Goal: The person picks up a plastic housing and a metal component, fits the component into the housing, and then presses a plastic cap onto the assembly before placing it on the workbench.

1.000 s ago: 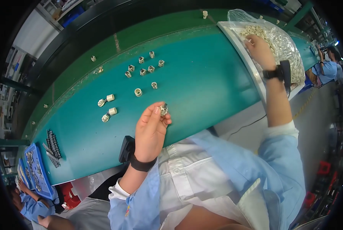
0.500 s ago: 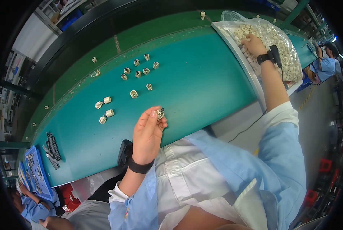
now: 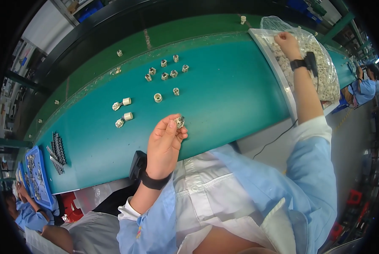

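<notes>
1. A small cream-and-dark part [image 3: 179, 122] is pinched between the thumb and fingers of the left hand [image 3: 164, 144], near the middle of the frame, above the green surface [image 3: 227, 95]. The part looks compact; its long axis cannot be made out.
2. The right hand [image 3: 289, 45] is placed at the upper right with its fingers curled; whether anything is gripped cannot be told. The pinched part lies to its lower left, well apart, and the left hand is the nearer one to the cream pieces' opposite side of the frame.
3. Below and beside the right hand, loose cream pieces [image 3: 325, 63] are contained in a clear plastic bag [image 3: 272, 22], set within a pale tray [image 3: 278, 80].
4. Above the left hand, an open-topped cream cap [image 3: 157, 98] is seen near a single small part [image 3: 176, 91]; farther up, seven similar parts [image 3: 165, 76] are grouped.
5. Left of centre, two cap-and-part pairs [image 3: 126, 101] are laid out.
6. At the lower left, dark strips [image 3: 58, 153] are stacked near a blue tray [image 3: 46, 180], in which many small pieces [image 3: 36, 178] are held.
</notes>
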Motion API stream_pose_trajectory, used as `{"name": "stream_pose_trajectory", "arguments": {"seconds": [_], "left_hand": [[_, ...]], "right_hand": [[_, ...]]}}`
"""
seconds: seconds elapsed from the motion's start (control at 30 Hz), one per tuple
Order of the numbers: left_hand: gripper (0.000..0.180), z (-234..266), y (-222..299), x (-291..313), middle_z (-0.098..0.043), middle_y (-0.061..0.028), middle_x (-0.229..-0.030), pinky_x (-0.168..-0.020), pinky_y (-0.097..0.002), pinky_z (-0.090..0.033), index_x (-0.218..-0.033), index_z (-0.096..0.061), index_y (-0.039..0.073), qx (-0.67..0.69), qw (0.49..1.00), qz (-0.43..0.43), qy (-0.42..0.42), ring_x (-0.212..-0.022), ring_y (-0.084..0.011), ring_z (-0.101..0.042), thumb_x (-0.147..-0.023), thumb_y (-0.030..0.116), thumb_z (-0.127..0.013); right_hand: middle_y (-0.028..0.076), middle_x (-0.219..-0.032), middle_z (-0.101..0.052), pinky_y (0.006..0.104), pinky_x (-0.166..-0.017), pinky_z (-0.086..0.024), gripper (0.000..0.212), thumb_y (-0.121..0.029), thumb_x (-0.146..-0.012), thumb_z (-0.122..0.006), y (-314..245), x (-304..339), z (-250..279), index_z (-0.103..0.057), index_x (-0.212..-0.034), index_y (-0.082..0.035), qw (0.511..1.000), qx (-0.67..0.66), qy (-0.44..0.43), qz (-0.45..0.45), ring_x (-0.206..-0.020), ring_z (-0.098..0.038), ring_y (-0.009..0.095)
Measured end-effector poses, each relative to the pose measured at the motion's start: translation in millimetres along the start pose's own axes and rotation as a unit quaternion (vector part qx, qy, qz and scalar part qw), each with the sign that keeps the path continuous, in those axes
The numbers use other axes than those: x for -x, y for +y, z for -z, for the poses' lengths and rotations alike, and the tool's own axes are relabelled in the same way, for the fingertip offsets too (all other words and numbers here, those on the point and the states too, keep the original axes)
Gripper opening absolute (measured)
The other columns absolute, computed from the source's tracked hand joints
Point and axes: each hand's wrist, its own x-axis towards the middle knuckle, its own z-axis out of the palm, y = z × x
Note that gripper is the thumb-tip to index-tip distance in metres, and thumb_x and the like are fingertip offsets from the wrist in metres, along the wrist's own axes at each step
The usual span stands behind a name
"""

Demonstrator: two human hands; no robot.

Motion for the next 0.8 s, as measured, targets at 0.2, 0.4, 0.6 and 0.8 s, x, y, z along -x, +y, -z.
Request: {"name": "stream_pose_trajectory", "arguments": {"seconds": [0.2,0.4,0.6,0.8], "left_hand": [[0.020,-5,7,-1,-0.054,-0.0022,-0.085,-0.070,-0.0239,-0.041,-0.101,-0.051,0.001,-0.013,0.999,-0.048,-0.007,-0.075,-0.0103,-0.050,-0.088,0.016,-0.049],[0.016,-20,19,1,-0.056,-0.0035,-0.086,-0.068,-0.0210,-0.043,-0.098,-0.051,-0.001,-0.081,0.991,-0.107,0.004,-0.075,-0.0088,-0.052,-0.084,0.007,-0.054],[0.016,-18,25,10,-0.058,-0.0078,-0.089,-0.069,-0.0236,-0.045,-0.097,-0.051,-0.001,-0.088,0.982,-0.167,0.024,-0.077,-0.0124,-0.055,-0.082,0.005,-0.054],[0.016,-13,27,13,-0.058,-0.0067,-0.084,-0.065,-0.0222,-0.043,-0.096,-0.052,0.000,-0.082,0.985,-0.147,0.040,-0.072,-0.0118,-0.054,-0.083,0.009,-0.055]], "right_hand": [[0.004,-0.086,-0.053,0.0230,-0.066,-0.041,0.027,-0.016,-0.087,-0.045,-138,91,17,-0.050,-0.107,0.000,0.756,-0.579,-0.307,-0.011,-0.074,-0.048,0.011],[0.008,-0.091,-0.056,0.0246,-0.068,-0.044,0.031,-0.019,-0.088,-0.047,-200,181,-3,-0.048,-0.111,0.001,0.582,-0.705,-0.403,-0.047,-0.075,-0.051,0.014],[0.009,-0.094,-0.057,0.0262,-0.071,-0.045,0.031,-0.019,-0.086,-0.051,-231,219,-22,-0.048,-0.109,0.001,0.529,-0.744,-0.403,-0.063,-0.078,-0.053,0.014],[0.009,-0.093,-0.059,0.0257,-0.072,-0.046,0.029,-0.016,-0.084,-0.055,-242,229,-25,-0.050,-0.107,0.002,0.610,-0.703,-0.364,-0.035,-0.079,-0.056,0.013]]}}
